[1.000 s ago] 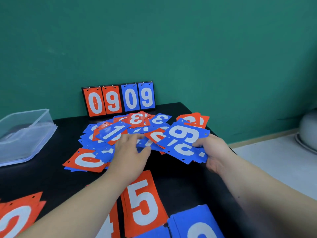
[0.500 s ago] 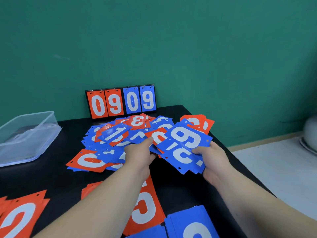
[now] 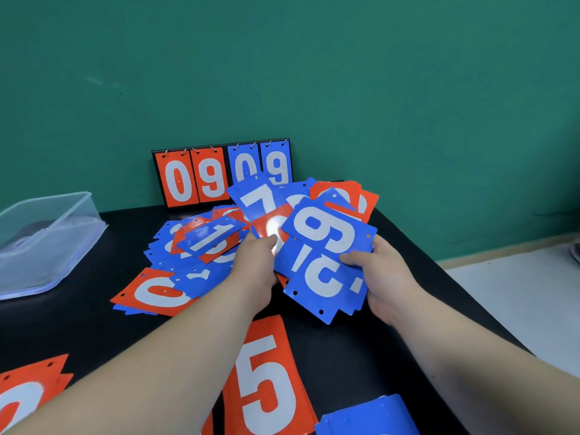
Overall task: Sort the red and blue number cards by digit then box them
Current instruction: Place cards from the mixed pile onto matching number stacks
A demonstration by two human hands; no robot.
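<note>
A loose heap of red and blue number cards [image 3: 201, 249] lies on the black table [image 3: 78, 328]. Both hands hold a fanned bunch of cards [image 3: 317, 246] lifted above the heap, with a blue 9 on top and a blue 7 behind. My left hand [image 3: 255, 262] pinches the bunch's left side, thumb on a red card. My right hand [image 3: 379, 274] grips its right side, thumb on the blue cards. A red 5 pile [image 3: 270, 378] lies near me, between my forearms. A clear plastic box [image 3: 47, 237] stands at the left.
A flip scoreboard [image 3: 219, 174] reading 0909 stands against the green wall. Red cards [image 3: 28, 394] lie at the near left and blue cards [image 3: 367, 416] at the near right. The table's right edge drops to a pale floor [image 3: 518, 302].
Both hands have gathered a bunch of cards and lifted it off the heap, tilting it up. A blue 7 now shows behind the blue 9.
</note>
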